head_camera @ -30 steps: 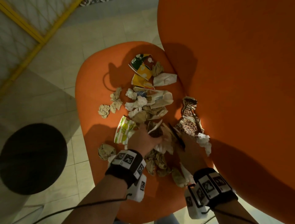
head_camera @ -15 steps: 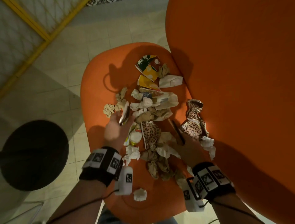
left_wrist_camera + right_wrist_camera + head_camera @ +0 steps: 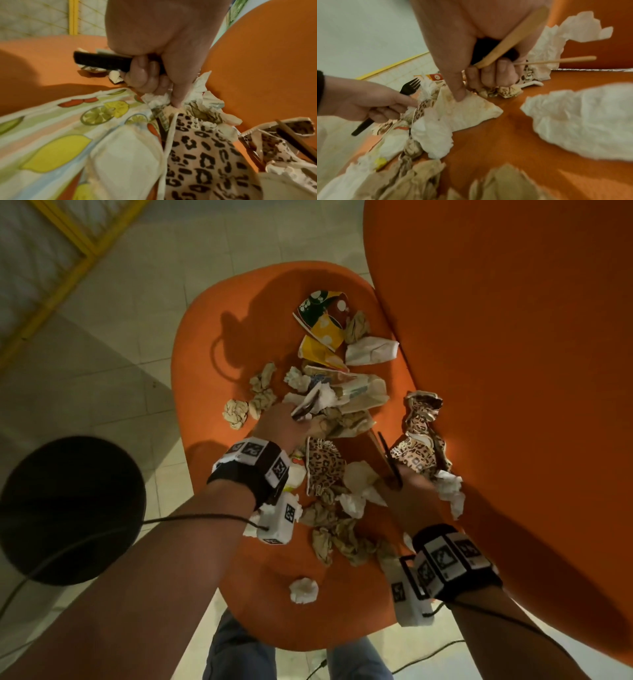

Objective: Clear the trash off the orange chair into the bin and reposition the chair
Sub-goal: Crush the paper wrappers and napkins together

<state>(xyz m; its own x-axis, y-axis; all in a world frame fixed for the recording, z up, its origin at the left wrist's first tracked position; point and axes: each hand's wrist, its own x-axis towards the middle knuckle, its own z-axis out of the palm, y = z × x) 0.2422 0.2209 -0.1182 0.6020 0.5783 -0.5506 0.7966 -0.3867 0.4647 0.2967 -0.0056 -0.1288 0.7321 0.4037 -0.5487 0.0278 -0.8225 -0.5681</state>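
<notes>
While trash (image 3: pixel 342 412) still covering chair (image 3: pixel 205 337) seat | left hand (image 3: pixel 279 424) clutching fork (image 3: pixel 101 61), right hand (image 3: pixel 407 498) gripping wooden sticks (image 3: pixel 510 40) | gathering step | needing carrying to bin (image 3: pixel 68 508).

The head camera is looking steeply down onto the chair (image 3: pixel 212 337) seat from above; each wrist camera is peering close along its hand, both sharing the leopard wrapper (image 3: pixel 202 155) and the seat's litter.

Black wristbands (image 3: pixel 255 465) with square black-and-white markers wrap both bare forearms; white camera boxes (image 3: pixel 281 518) trail thin black cables (image 3: pixel 191 518); blue jeans (image 3: pixel 236 652) show at bottom centre.
</notes>
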